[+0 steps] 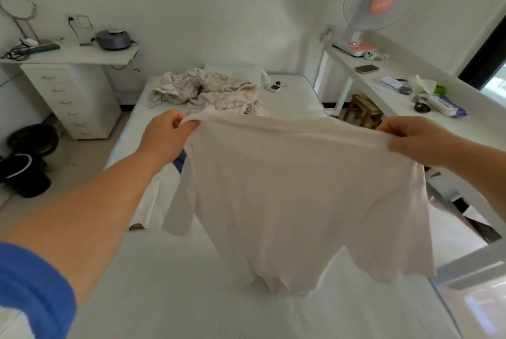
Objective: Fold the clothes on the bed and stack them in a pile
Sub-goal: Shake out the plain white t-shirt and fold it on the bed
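Observation:
A white T-shirt (298, 191) hangs spread in the air over the white bed (169, 292), its hem just touching the sheet. My left hand (167, 136) pinches its left shoulder and my right hand (419, 139) pinches its right shoulder. Both arms are stretched forward. A bit of blue cloth (180, 162) shows on the bed behind the shirt's left sleeve; most of it is hidden. A crumpled cream blanket (208, 92) lies near the head of the bed.
A white drawer desk (68, 87) with a grey pot stands at the back left. A long white shelf (405, 87) with a fan (380, 7), phone and clutter runs along the right. A wooden stool (364, 111) stands beside the bed. Dark objects sit on the floor at left.

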Demonstrator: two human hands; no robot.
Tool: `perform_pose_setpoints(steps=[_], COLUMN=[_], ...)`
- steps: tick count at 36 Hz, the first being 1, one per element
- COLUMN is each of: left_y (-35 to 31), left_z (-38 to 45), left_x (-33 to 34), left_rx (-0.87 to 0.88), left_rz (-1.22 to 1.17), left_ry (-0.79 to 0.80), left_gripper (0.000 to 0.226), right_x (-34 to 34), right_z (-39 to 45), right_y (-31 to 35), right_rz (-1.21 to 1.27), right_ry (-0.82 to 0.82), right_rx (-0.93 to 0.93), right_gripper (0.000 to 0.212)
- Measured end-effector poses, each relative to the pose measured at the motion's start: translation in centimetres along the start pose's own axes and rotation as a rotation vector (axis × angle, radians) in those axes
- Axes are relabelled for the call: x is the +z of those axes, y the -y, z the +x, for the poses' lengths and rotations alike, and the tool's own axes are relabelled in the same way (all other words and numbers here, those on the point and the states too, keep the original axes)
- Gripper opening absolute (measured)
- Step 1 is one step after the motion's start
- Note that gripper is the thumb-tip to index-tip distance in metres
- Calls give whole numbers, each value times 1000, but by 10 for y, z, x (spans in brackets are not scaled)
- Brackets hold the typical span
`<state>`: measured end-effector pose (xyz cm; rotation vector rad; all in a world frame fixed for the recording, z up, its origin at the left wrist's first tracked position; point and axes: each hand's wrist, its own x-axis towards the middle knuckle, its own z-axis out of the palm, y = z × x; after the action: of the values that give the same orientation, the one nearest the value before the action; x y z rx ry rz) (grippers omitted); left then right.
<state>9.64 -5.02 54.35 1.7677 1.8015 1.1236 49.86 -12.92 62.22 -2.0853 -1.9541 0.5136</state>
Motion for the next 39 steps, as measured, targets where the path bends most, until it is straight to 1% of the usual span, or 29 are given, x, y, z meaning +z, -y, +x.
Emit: perform_pose_setpoints(steps=[3, 5, 6, 8, 10, 12, 13, 14, 15, 16, 18, 19, 20, 21, 22, 26, 28, 30, 33, 35, 37, 39], left_y=[-9, -16, -20, -30, -40, -49, -54, -59, -64, -69, -78, -84, -90, -95, -101, -127, -146, -168, -198, -209, -212, -202], left_z=[0, 1, 2, 3, 2, 1, 0, -2, -4, -6, -11, -14, -16, -19, -21, -36, -45, -52, -62, -67, -72, -74], left_x=[1, 0, -1, -1, 1, 7, 11, 15, 20, 24, 33, 38, 44, 50, 57, 87, 101, 116, 134, 145, 155, 164], left_rx=[29, 79, 115, 190, 253, 290, 300, 306, 310, 315, 327, 337, 345, 345, 340, 295, 282, 281, 238, 171, 89, 15], left_rz=[-43, -16, 35, 163, 238, 220, 194, 171, 157, 141, 79, 42, 4, -33, -71, -180, -234, -296, -419, -501, -566, -614], left_ry=[-34, -29, -15, 37, 99, 161, 190, 215, 237, 258, 317, 353, 390, 426, 459, 585, 628, 652, 672, 663, 641, 604], left_gripper=[29, 31, 35, 49, 57, 56, 55, 55, 53, 49, 37, 30, 26, 23, 20, 13, 10, 9, 9, 15, 17, 15], right_x=[-10, -17, -20, -27, -30, -33, -34, -37, -40, -43, -47, -48, -50, -52, -55, -77, -95, -117, -148, -165, -172, -167], right_z=[6, 8, 9, 10, 8, 6, 6, 6, 8, 10, 10, 9, 8, 8, 8, 11, 15, 23, 47, 68, 93, 123], right_y=[-7, -13, -16, -24, -32, -39, -43, -48, -52, -56, -64, -68, -75, -81, -89, -118, -131, -141, -151, -155, -153, -145], right_rz=[-131, -177, -199, -246, -332, -424, -439, -400, -280, -79, 451, 657, 780, 847, 864, 639, 580, 491, 388, 350, 295, 281], right_ry=[-75, -194, -268, -395, -506, -587, -593, -581, -569, -560, -565, -603, -651, -693, -736, -906, -968, -1012, -978, -933, -881, -811], right_rx=[39, 79, 89, 104, 138, 196, 221, 250, 292, 348, 487, 535, 555, 554, 541, 531, 516, 489, 412, 349, 261, 170], right_gripper=[27, 26, 22, 16, 21, 25, 27, 29, 30, 31, 24, 17, 12, 9, 7, 15, 15, 18, 22, 23, 29, 29])
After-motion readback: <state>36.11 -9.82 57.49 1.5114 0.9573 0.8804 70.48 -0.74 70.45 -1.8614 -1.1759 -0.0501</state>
